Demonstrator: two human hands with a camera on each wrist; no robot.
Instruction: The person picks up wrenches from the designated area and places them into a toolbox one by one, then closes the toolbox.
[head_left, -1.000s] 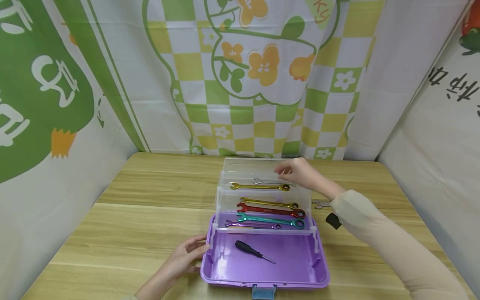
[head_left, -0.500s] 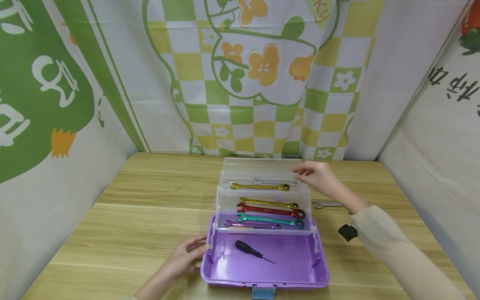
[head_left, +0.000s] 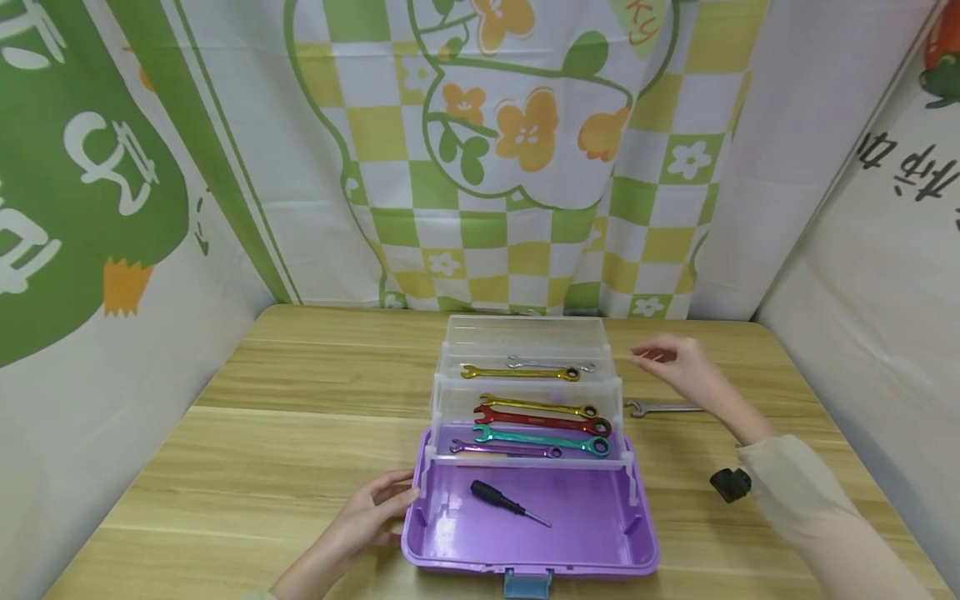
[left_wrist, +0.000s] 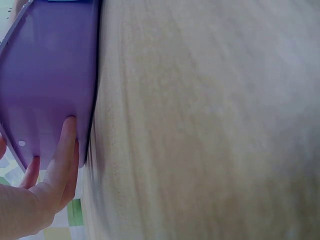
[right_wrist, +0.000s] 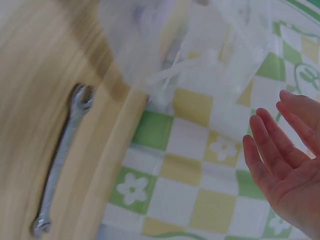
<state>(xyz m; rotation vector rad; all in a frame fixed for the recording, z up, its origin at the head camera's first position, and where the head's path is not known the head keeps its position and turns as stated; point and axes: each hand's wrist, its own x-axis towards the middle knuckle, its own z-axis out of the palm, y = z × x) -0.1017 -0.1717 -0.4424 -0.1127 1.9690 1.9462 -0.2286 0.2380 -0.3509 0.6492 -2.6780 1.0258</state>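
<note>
Head view: silver wrench (head_left: 663,407) flat on table, near open, empty right hand (head_left: 678,367).

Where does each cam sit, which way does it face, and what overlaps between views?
Head: up high, facing forward and down at the table and purple toolbox; both hands and the sleeved right forearm show.
Left wrist: low beside the toolbox wall; left hand fingers rest against it.
Right wrist: above the table's right side, blurred; open right hand, silver wrench on the wood.
Shared: head and right wrist both catch that wrench; head and left wrist share the toolbox.
</note>
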